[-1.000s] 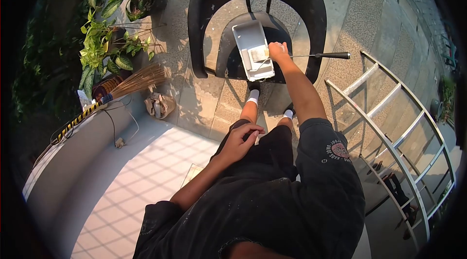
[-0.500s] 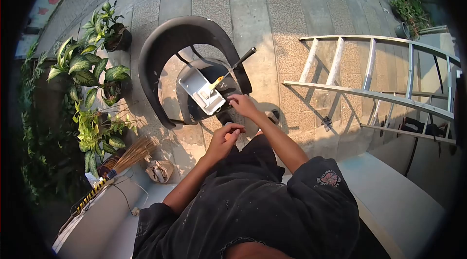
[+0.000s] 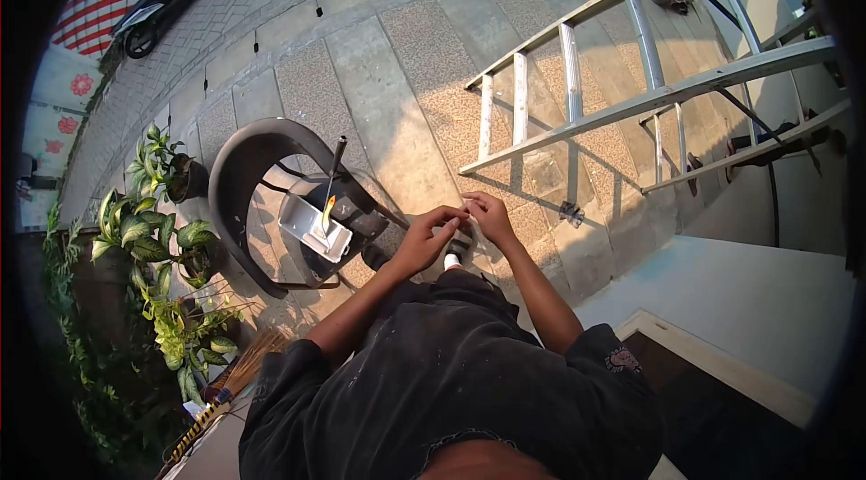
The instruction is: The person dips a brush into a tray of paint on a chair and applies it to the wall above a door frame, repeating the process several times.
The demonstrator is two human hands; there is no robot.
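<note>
In front of my body, my left hand (image 3: 428,240) and my right hand (image 3: 491,215) meet at the fingertips. The fingers of both are bent and pressed together. Whatever may be between them is too small to make out. To their left stands a black chair (image 3: 232,175) with a curved backrest. On its seat rests a white paint tray (image 3: 294,213). A brush with a yellow-orange handle (image 3: 328,208) lies in the tray, beside a thin tool with a black handle (image 3: 339,153) that sticks up past the rim. Neither hand touches the tray or chair.
An aluminium ladder (image 3: 570,74) stands at the right, its feet on the paving. Potted plants (image 3: 135,232) line the left side, with a straw broom (image 3: 248,363) near them. A motorbike (image 3: 149,20) is parked at the far left. A white ledge (image 3: 677,290) lies at the right.
My hands have come together at the fingertips, away from the tray. The view has turned right, so the chair sits lower left and the ladder looks nearer.
</note>
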